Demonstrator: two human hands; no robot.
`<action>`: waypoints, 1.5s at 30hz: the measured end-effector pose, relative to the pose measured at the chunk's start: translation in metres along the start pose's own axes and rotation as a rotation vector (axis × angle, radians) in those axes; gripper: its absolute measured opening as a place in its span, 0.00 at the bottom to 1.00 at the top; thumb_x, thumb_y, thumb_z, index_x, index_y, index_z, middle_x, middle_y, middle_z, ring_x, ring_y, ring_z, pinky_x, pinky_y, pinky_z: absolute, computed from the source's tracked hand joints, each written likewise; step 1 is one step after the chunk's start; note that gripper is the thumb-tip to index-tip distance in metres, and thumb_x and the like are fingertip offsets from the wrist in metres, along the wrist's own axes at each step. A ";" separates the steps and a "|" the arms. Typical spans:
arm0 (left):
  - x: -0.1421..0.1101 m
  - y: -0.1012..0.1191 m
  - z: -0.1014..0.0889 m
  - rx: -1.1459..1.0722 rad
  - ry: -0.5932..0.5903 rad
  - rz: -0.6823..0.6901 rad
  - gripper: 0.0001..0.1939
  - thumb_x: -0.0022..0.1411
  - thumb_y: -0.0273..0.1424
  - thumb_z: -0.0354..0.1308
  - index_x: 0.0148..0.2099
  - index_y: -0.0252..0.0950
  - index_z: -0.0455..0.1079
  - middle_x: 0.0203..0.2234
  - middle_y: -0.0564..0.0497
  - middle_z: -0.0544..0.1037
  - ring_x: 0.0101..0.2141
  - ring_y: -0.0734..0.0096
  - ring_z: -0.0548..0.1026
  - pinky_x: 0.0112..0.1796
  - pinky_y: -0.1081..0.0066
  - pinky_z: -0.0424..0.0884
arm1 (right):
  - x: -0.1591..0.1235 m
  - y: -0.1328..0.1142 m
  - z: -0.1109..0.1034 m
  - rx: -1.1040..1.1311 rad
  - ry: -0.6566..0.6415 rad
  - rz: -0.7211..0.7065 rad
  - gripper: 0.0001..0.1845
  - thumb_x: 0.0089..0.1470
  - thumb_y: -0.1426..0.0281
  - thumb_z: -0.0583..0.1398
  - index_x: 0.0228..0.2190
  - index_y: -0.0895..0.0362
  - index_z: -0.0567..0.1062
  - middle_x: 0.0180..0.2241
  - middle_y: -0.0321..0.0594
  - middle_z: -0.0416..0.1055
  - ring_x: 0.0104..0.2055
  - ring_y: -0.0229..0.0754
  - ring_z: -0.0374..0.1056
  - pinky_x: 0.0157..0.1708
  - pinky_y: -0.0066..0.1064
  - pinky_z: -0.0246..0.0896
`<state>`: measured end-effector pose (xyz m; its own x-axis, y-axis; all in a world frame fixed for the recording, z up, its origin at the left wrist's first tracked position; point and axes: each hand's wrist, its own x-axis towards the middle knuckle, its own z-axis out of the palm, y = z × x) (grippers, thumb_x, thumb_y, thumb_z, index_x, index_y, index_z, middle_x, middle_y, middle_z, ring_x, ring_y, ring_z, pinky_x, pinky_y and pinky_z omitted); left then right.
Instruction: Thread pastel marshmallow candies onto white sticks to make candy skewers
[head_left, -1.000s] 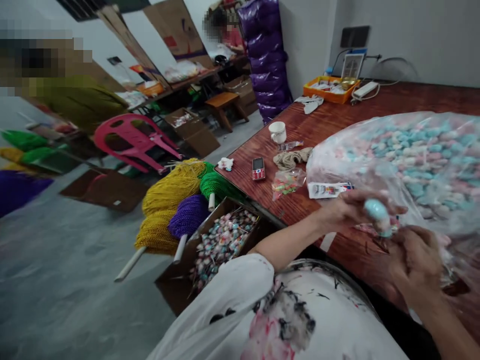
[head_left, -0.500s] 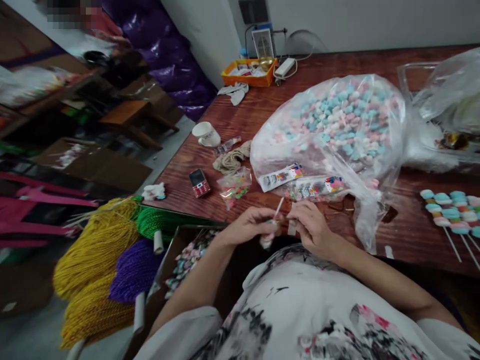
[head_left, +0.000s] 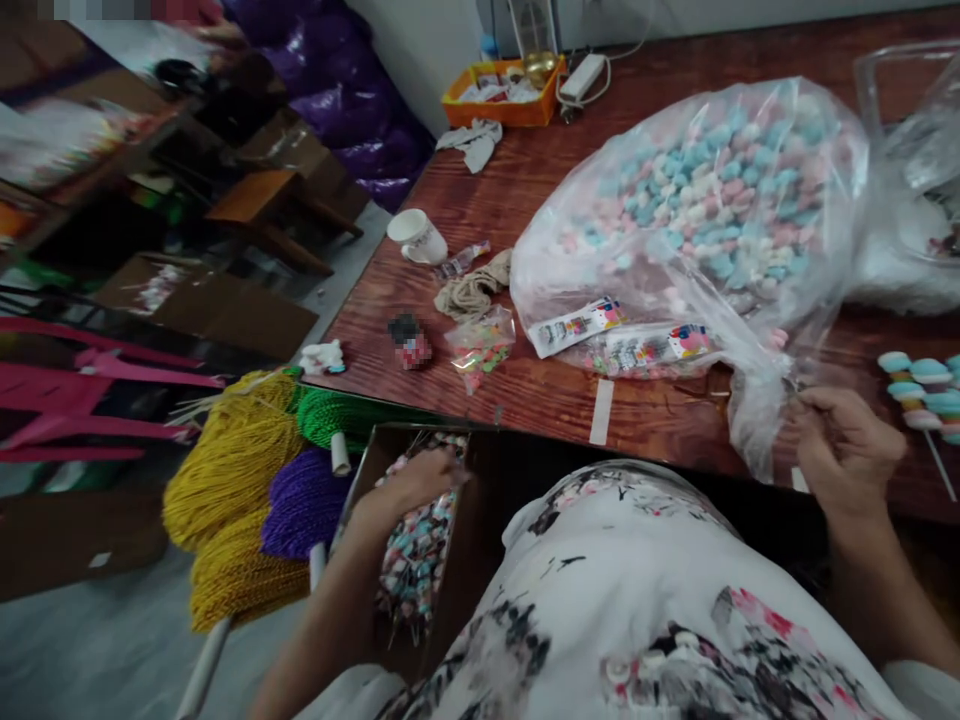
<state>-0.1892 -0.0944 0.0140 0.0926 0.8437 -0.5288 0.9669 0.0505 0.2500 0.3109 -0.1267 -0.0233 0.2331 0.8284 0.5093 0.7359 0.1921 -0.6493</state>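
My left hand (head_left: 424, 482) is over an open cardboard box (head_left: 358, 470) at the table's front edge. Small wrapped marshmallow sticks (head_left: 420, 555) in pink, white and blue fill this box. Motion smears the left fingers, so whether they grip anything cannot be seen. My right hand (head_left: 851, 450) is at the right, its fingers curled and pinched beside the gathered end of a large clear plastic bag (head_left: 754, 430). Anything inside that pinch is too small to make out. Loose pastel marshmallows (head_left: 727, 200) show through the bag. A white strip (head_left: 601, 412) lies on the table between my hands.
On the table (head_left: 360, 330) are a mug (head_left: 417, 238), a blurred phone (head_left: 409, 342), a small candy packet (head_left: 480, 345) and an orange tray (head_left: 502, 112). Marshmallow skewers (head_left: 926, 390) lie far right. Yellow cord bundles (head_left: 232, 470) stand left of the box.
My hands were together around a small wrapped stick at the table edge. The left has moved left and down over the box, the right rightward to the bag's end. The view has shifted.
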 end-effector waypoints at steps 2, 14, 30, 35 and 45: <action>0.015 0.057 -0.007 -0.037 0.005 0.313 0.13 0.61 0.39 0.54 0.33 0.38 0.76 0.27 0.51 0.78 0.30 0.72 0.74 0.35 0.75 0.67 | -0.005 0.006 0.001 -0.096 0.109 0.057 0.07 0.54 0.67 0.60 0.35 0.55 0.76 0.33 0.40 0.75 0.35 0.42 0.71 0.38 0.36 0.67; 0.134 0.268 0.019 0.500 0.271 0.721 0.13 0.61 0.20 0.49 0.45 0.26 0.71 0.41 0.36 0.74 0.45 0.54 0.71 0.40 0.62 0.69 | -0.040 0.029 -0.040 -0.583 0.145 0.004 0.05 0.54 0.71 0.58 0.31 0.56 0.75 0.30 0.42 0.76 0.38 0.46 0.70 0.41 0.39 0.60; 0.159 0.234 0.028 0.328 0.650 0.837 0.12 0.66 0.29 0.49 0.36 0.36 0.74 0.34 0.44 0.77 0.42 0.59 0.71 0.44 0.63 0.65 | -0.047 0.087 -0.074 -1.064 -0.004 0.441 0.13 0.57 0.64 0.55 0.32 0.59 0.77 0.33 0.48 0.74 0.36 0.46 0.60 0.33 0.38 0.41; 0.158 0.235 0.030 0.411 0.600 0.773 0.11 0.65 0.28 0.49 0.41 0.35 0.73 0.36 0.42 0.76 0.41 0.58 0.71 0.40 0.64 0.65 | -0.044 0.088 -0.067 -0.910 0.073 0.499 0.10 0.55 0.70 0.54 0.32 0.60 0.75 0.29 0.47 0.72 0.31 0.43 0.60 0.30 0.35 0.44; 0.174 0.235 0.020 -0.009 0.565 0.716 0.11 0.62 0.30 0.53 0.29 0.36 0.73 0.28 0.49 0.74 0.35 0.67 0.71 0.39 0.69 0.66 | -0.026 0.050 -0.060 -0.386 0.509 0.398 0.11 0.59 0.63 0.55 0.32 0.57 0.71 0.25 0.39 0.70 0.26 0.39 0.65 0.29 0.32 0.59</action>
<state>0.0594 0.0538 -0.0357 0.5374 0.8111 0.2309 0.7211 -0.5839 0.3729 0.3793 -0.1698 -0.0349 0.7245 0.4328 0.5365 0.6831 -0.3472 -0.6425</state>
